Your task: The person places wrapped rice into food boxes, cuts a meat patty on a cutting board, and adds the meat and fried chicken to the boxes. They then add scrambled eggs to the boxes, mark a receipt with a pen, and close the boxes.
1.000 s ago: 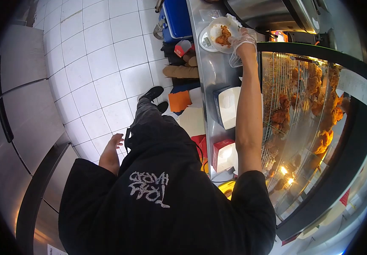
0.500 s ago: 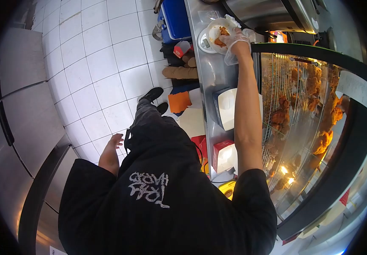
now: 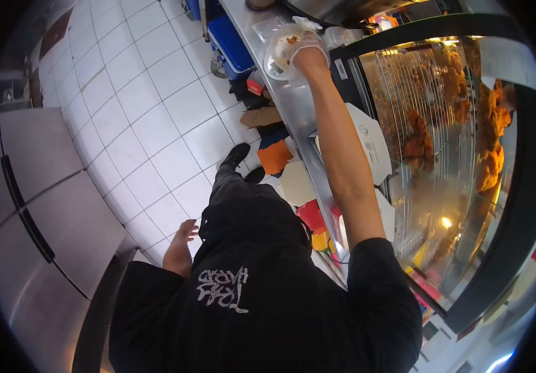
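My right hand (image 3: 308,51), in a clear plastic glove, reaches far forward and rests over a white bowl (image 3: 278,38) standing on a small scale on the steel counter (image 3: 296,109). A bit of fried chicken (image 3: 291,40) shows in the bowl beside my fingers. The fingers curl down into the bowl, and their grip is hidden. My left hand (image 3: 182,244) hangs at my side over the tiled floor, fingers loosely apart and holding nothing.
A heated glass display case (image 3: 448,118) with fried chicken on racks runs along the right. White folded boxes (image 3: 367,146) and red cartons (image 3: 311,214) lie on the counter and the shelf below. A blue crate (image 3: 233,43) sits on the floor ahead. Steel fridge doors (image 3: 38,186) stand on the left.
My right hand has moved from the bowl's right rim to over its middle, now covering most of the chicken. My head has turned, shifting the whole view. The left hand stays hanging.
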{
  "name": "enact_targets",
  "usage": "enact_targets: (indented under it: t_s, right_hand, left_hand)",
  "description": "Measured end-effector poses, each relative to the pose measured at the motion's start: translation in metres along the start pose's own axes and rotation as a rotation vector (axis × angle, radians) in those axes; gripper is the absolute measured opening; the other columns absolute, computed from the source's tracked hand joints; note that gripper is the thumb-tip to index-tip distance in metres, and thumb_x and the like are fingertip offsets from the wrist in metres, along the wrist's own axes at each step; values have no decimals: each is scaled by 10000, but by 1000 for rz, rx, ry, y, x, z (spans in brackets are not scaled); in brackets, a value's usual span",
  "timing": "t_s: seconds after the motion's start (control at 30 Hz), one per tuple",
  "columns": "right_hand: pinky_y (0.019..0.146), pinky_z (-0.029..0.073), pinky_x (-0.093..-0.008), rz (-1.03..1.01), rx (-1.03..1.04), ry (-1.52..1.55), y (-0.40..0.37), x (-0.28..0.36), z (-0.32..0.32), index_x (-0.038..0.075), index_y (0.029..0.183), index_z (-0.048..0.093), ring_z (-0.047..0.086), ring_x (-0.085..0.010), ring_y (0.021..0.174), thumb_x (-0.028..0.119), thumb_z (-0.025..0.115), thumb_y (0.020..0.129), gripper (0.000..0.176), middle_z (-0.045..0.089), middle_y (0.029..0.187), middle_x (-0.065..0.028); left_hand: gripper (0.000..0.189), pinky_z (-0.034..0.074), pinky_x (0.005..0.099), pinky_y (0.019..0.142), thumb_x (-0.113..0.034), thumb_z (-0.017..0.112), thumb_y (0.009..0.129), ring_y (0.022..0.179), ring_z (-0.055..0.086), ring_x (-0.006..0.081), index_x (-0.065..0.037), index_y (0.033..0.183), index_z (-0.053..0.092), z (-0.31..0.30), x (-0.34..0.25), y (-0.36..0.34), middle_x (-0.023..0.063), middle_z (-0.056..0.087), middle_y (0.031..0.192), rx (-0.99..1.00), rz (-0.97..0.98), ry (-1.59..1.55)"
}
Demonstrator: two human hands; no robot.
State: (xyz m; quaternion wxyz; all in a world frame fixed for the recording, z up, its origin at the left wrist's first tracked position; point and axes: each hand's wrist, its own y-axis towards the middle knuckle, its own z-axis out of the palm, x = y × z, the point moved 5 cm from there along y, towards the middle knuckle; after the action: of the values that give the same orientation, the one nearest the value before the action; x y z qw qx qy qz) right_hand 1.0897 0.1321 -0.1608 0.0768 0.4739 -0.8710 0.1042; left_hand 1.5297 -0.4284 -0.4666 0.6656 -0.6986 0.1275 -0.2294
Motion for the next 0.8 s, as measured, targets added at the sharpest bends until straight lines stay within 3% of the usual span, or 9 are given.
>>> enact_targets:
  t_s: [0.1, 0.33, 0.4, 0.53, 0.6, 0.63, 0.7, 0.73, 0.8]
  right_hand:
    - [956, 501, -434, -18, 105, -117, -9, 12, -12, 67, 1315, 512, 611, -350, 1147, 362, 642, 797, 610, 585, 1259, -232]
    - [899, 527, -416, -45, 48, -93, -4, 6, -1, 41, 1234, 544, 661, -361, 1031, 342, 717, 755, 592, 668, 1113, -228]
    - [937, 509, -471, 1, 173, -123, -5, 9, 8, 59, 1295, 533, 589, -372, 1174, 261, 618, 855, 491, 606, 1234, -182]
    - [896, 483, -523, -107, 29, -250, -4, 10, 24, 88, 1229, 570, 595, -340, 1140, 199, 640, 827, 423, 619, 1189, -156]
    - [1022, 409, -538, -132, 142, -306, 8, 4, 40, 43, 1421, 408, 540, -333, 1219, 210, 631, 828, 655, 563, 1328, -169]
    - [1039, 382, -573, -171, 109, -203, 5, -6, 46, 56, 1367, 500, 497, -335, 1267, 235, 620, 845, 565, 533, 1363, -157]
    - [925, 498, -458, -140, -46, 140, 17, -23, 41, 131, 1124, 701, 603, -340, 1119, 290, 602, 848, 334, 614, 1240, -174]
    - [869, 518, -436, -242, -91, 114, -4, -17, 1, 67, 974, 728, 654, -353, 981, 295, 596, 857, 289, 688, 1023, -193]
    - [888, 524, -398, -153, 75, 394, -12, -36, -33, 82, 1063, 694, 648, -340, 991, 274, 676, 822, 308, 671, 1094, -173]
  left_hand:
    - [443, 413, 455, 824, -425, 478, 955, 963, 593, 214, -243, 1359, 463, -3, -3, -10, 5, 618, 1139, -9, 9, -2]
    - [426, 412, 489, 865, -422, 475, 962, 976, 580, 217, -297, 1369, 465, 0, 9, 24, -16, 619, 1118, -1, -23, 24]
    - [418, 444, 430, 835, -397, 493, 964, 938, 596, 215, -218, 1340, 512, 5, -6, -5, 20, 632, 1124, -37, -36, -22]
    - [415, 449, 416, 824, -392, 496, 964, 928, 598, 210, -204, 1332, 521, -2, -23, -1, 25, 636, 1119, -41, 82, 63]
    - [413, 451, 409, 818, -389, 497, 964, 923, 600, 207, -197, 1328, 525, -8, -47, 2, 28, 638, 1117, -36, 140, 132]
    - [413, 452, 405, 815, -388, 498, 964, 921, 600, 206, -194, 1326, 527, -9, -59, 2, 29, 639, 1115, -32, 162, 167]
    - [411, 455, 398, 810, -386, 499, 964, 916, 602, 203, -187, 1322, 531, -10, -83, 2, 32, 641, 1113, -30, 206, 254]
    - [411, 456, 395, 807, -384, 500, 964, 914, 602, 202, -184, 1320, 533, -10, -95, 1, 33, 642, 1112, -30, 229, 295]
    - [409, 458, 388, 801, -382, 502, 964, 909, 604, 200, -177, 1316, 537, -7, -115, 2, 36, 644, 1109, -32, 265, 373]
